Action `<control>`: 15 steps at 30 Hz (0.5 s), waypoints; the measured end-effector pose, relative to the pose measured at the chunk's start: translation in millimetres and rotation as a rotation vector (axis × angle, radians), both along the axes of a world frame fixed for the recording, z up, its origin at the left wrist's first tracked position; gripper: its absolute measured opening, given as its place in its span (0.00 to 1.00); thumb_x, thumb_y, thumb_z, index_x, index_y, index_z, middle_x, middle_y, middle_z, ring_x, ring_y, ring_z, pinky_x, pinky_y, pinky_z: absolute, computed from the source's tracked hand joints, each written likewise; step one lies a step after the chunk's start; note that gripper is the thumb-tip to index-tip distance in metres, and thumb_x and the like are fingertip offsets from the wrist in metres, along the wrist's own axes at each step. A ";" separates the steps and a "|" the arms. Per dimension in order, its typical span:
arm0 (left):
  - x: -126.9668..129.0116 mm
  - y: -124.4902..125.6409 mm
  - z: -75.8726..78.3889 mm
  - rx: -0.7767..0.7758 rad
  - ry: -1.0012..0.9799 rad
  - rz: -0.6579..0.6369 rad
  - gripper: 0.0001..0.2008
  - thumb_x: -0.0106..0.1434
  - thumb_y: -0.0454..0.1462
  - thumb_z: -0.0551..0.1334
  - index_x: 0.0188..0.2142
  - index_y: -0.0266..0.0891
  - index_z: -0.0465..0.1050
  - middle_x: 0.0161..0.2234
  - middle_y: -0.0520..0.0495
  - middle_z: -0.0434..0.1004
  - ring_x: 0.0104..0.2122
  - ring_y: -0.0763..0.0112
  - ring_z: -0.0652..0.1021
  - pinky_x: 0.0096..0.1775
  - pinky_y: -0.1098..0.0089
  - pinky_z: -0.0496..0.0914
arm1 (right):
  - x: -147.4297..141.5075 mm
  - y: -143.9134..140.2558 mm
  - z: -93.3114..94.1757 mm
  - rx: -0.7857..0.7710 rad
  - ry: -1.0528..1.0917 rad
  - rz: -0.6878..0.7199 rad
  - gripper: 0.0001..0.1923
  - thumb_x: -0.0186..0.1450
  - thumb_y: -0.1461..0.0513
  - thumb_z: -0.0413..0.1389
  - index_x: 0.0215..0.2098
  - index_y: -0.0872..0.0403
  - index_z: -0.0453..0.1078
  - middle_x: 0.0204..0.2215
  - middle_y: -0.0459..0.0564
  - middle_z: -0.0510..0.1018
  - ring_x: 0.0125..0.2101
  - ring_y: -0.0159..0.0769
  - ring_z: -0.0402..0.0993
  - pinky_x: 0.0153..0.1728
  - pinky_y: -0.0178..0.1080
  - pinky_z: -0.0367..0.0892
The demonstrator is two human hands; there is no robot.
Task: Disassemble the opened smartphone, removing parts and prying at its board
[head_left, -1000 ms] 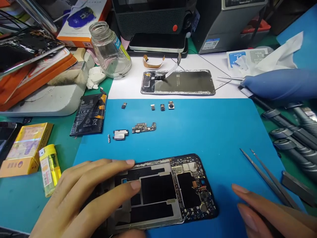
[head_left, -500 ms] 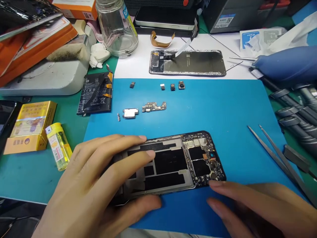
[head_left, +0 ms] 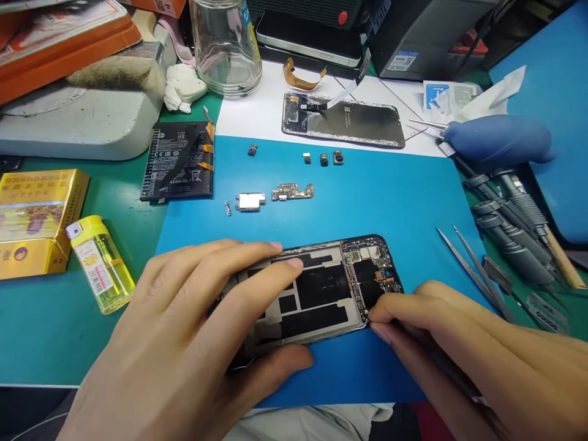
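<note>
An opened phone frame (head_left: 321,294) lies on the blue mat (head_left: 390,202) near the desk's front edge, its bare metal shield and circuit board facing up. The left hand (head_left: 184,349) is spread flat over the frame's left half, fingers reaching along the far rim and across the shield, thumb pressed against the near edge, so the frame is pinned down rather than gripped. The right hand (head_left: 468,349) comes in from the front right corner with its fingers drawn together into a pinch, the fingertips (head_left: 379,315) touching the near right corner of the frame by the board. A thin dark tool seems to run under the palm, but I cannot tell for sure what it has hold of.

Farther back on the mat sit a small board (head_left: 293,192), a silver module (head_left: 250,201) just beside it, and a row of tiny camera modules (head_left: 324,159). A black battery (head_left: 179,160) rests at the mat's back left corner. Beyond the mat, on white paper, lies a phone screen (head_left: 344,119) face down. Tweezers (head_left: 473,272) rest at the mat's right edge, apart from the right hand. On the green desk to the left stand a yellow lighter (head_left: 101,263) and a gold box (head_left: 34,220).
</note>
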State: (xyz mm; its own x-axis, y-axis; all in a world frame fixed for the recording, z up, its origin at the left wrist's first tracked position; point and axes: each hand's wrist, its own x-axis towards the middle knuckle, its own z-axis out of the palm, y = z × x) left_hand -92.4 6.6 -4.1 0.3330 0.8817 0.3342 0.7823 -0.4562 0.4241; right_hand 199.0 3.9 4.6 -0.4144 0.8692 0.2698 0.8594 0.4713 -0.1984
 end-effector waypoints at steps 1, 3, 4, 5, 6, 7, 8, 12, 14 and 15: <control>-0.4 0.1 -0.5 0.006 0.000 0.002 0.20 0.85 0.50 0.64 0.70 0.48 0.74 0.67 0.51 0.83 0.64 0.59 0.78 0.68 0.59 0.66 | -2.2 1.3 0.3 0.011 -0.017 -0.001 0.23 0.84 0.41 0.56 0.48 0.48 0.83 0.31 0.51 0.77 0.32 0.40 0.79 0.27 0.33 0.71; -1.4 0.3 -1.1 0.009 0.005 0.004 0.20 0.85 0.50 0.63 0.70 0.48 0.74 0.67 0.50 0.83 0.64 0.58 0.78 0.67 0.58 0.66 | -5.1 4.1 1.6 0.026 -0.044 0.000 0.23 0.84 0.41 0.56 0.47 0.48 0.82 0.31 0.51 0.76 0.32 0.40 0.79 0.27 0.34 0.70; -1.8 0.3 -1.3 0.012 0.008 0.000 0.20 0.85 0.50 0.63 0.70 0.47 0.75 0.67 0.50 0.83 0.64 0.57 0.78 0.67 0.58 0.66 | -5.4 5.3 2.4 0.030 -0.055 0.000 0.23 0.84 0.42 0.56 0.47 0.48 0.82 0.31 0.51 0.76 0.32 0.40 0.79 0.27 0.34 0.70; -2.1 0.4 -1.4 0.018 0.012 -0.003 0.20 0.85 0.50 0.63 0.69 0.47 0.75 0.67 0.50 0.83 0.64 0.56 0.78 0.66 0.57 0.67 | -4.9 6.3 3.5 0.032 -0.065 0.001 0.22 0.84 0.42 0.55 0.47 0.48 0.81 0.31 0.51 0.76 0.31 0.40 0.79 0.27 0.34 0.69; -2.3 0.3 -1.5 0.019 0.013 -0.005 0.20 0.85 0.51 0.63 0.69 0.47 0.75 0.66 0.50 0.83 0.63 0.56 0.78 0.65 0.57 0.67 | -3.6 7.1 4.6 0.033 -0.075 0.001 0.22 0.84 0.43 0.55 0.47 0.48 0.81 0.31 0.50 0.76 0.31 0.39 0.79 0.27 0.34 0.68; -2.4 0.1 -1.5 0.023 0.011 -0.004 0.20 0.86 0.51 0.62 0.68 0.47 0.75 0.66 0.49 0.83 0.63 0.56 0.78 0.65 0.56 0.67 | -1.5 8.0 5.9 0.033 -0.085 0.003 0.21 0.84 0.44 0.55 0.47 0.48 0.80 0.31 0.50 0.77 0.30 0.39 0.79 0.26 0.33 0.67; -2.4 -0.2 -1.6 0.020 0.010 -0.002 0.20 0.86 0.52 0.61 0.68 0.47 0.75 0.66 0.49 0.83 0.63 0.56 0.78 0.66 0.56 0.66 | 1.0 9.0 7.2 0.027 -0.095 0.009 0.19 0.84 0.45 0.55 0.47 0.49 0.80 0.31 0.50 0.77 0.30 0.38 0.78 0.25 0.33 0.66; -1.4 -2.0 -2.8 0.011 -0.009 0.020 0.20 0.86 0.53 0.60 0.69 0.50 0.75 0.66 0.51 0.83 0.64 0.56 0.79 0.68 0.57 0.66 | 10.0 16.8 13.5 -0.098 -0.134 0.122 0.15 0.87 0.52 0.52 0.50 0.48 0.77 0.37 0.44 0.80 0.25 0.28 0.76 0.20 0.32 0.61; -1.2 -2.5 -4.0 0.007 -0.027 0.030 0.21 0.86 0.53 0.61 0.70 0.52 0.75 0.66 0.53 0.83 0.64 0.56 0.79 0.70 0.56 0.66 | 11.0 21.4 17.3 -0.153 -0.134 0.172 0.14 0.89 0.55 0.49 0.51 0.48 0.75 0.38 0.41 0.80 0.23 0.23 0.75 0.18 0.31 0.60; -1.3 -2.6 -4.7 0.009 -0.033 0.036 0.21 0.85 0.53 0.61 0.70 0.53 0.75 0.66 0.53 0.83 0.64 0.55 0.79 0.70 0.55 0.66 | 10.5 22.8 19.4 -0.153 -0.129 0.179 0.14 0.90 0.55 0.48 0.51 0.49 0.74 0.38 0.40 0.79 0.23 0.21 0.75 0.17 0.31 0.59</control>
State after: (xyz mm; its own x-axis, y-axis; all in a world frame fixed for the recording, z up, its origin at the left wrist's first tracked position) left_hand -93.7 3.9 -8.9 0.2900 0.8897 0.3526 0.7837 -0.4322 0.4461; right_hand 209.5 26.7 24.0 -0.5877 0.8055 0.0760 0.7877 0.5911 -0.1735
